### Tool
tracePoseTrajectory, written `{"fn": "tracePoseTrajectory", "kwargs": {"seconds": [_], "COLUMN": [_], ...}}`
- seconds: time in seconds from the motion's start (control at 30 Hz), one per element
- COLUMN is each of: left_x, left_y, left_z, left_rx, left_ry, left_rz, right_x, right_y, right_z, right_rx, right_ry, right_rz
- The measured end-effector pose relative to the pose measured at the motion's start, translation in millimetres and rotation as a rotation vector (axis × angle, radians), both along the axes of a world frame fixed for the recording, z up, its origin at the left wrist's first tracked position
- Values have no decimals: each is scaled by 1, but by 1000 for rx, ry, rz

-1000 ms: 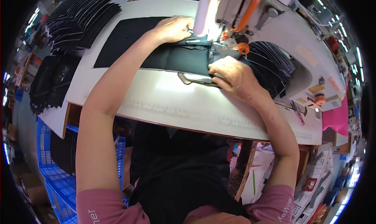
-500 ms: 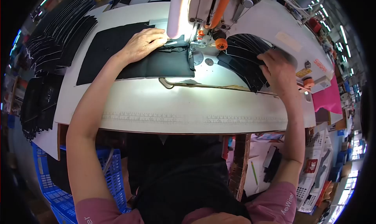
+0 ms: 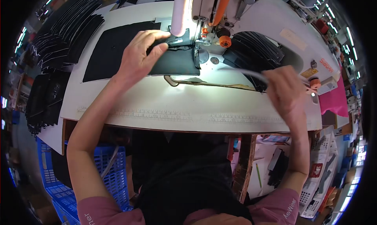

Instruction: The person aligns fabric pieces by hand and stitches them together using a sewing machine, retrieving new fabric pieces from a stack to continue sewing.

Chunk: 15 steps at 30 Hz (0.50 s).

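Note:
A large black fabric panel [image 3: 114,48] lies flat on the sewing machine's bed, its right end beside the presser foot [image 3: 197,48]. On top of it, near the needle area, sits a smaller black piece with a shiny strip [image 3: 175,41]. My left hand [image 3: 143,52] is over the panel, thumb and fingers apart, fingertips close to that smaller piece; whether they touch it I cannot tell. Right of the needle, my right hand [image 3: 286,89] is closed on a thin fabric piece [image 3: 245,71], seen nearly edge-on and blurred. Beyond that hand lies a fanned pile of black fabric pieces [image 3: 253,50].
The sewing machine arm [image 3: 292,24] with orange knobs rises behind. Stacks of black pieces [image 3: 63,36] stand at the left. A bent metal bar [image 3: 171,81] lies along the bed, above a printed ruler [image 3: 157,115]. Below left is a blue basket [image 3: 112,166].
My right hand has come away from the fanned pile toward me, now with a thin fabric piece in it. My left hand has drawn back slightly and its thumb has spread.

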<state>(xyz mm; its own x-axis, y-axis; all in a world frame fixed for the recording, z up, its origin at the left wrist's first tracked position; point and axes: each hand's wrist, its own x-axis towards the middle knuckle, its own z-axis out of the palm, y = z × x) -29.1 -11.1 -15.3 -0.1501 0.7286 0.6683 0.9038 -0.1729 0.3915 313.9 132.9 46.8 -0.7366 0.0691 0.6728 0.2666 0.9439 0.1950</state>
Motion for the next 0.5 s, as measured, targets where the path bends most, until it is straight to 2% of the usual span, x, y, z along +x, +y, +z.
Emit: {"fn": "tracePoseTrajectory", "kwargs": {"seconds": [0.07,0.1,0.23,0.27,0.4,0.5], "left_x": [33,43,68,64,28,23], "left_y": [-12,-12,-11,-10,0,8], "left_z": [24,25,28,27,15,18], "left_rx": [-208,-213,-665,-671,-386,-395], "left_ry": [-108,-101,48,53,189,233], "left_rz": [-217,-217,-245,-242,-456,-484], "right_x": [-19,-31,-74,-79,-94,-99], "right_y": [-16,-22,-21,-13,18,22], "right_z": [-13,-19,-42,-47,-62,-75], "right_rx": [-97,-161,-377,-381,-590,-477], "right_ry": [-102,-158,-214,-206,-268,-223], "right_rz": [152,204,378,381,199,274]}}
